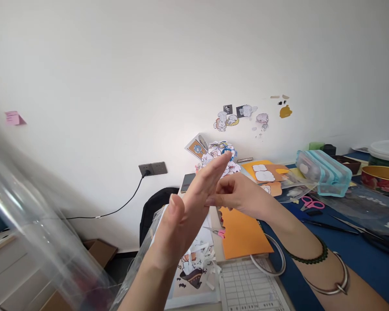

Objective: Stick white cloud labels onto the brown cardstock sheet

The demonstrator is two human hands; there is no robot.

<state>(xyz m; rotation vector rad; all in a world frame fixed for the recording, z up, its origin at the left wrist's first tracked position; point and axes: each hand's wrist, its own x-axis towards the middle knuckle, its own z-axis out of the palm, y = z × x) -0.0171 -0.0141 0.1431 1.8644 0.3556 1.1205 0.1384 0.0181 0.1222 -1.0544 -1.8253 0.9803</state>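
My left hand (189, 207) is raised flat in the middle of the view, fingers straight and together, palm turned toward my right hand. My right hand (243, 196) reaches in from the right with bracelets on the wrist, its fingertips pinched against the left hand's fingers; whether something small sits between them I cannot tell. Below both hands lies an orange paper sheet (243, 235) on the blue table (353, 255), with small pink scissors (218, 232) and white paper scraps (199, 255) beside it.
A blurred clear plastic sheet (35, 229) fills the lower left. Cut-out stickers (222, 157) lie against the wall; a turquoise pouch (326, 172), pink-handled scissors (311, 203), bowls (381, 177) and a printed form (251, 287) are on the table. A wall socket (153, 168) with a black cable is at left.
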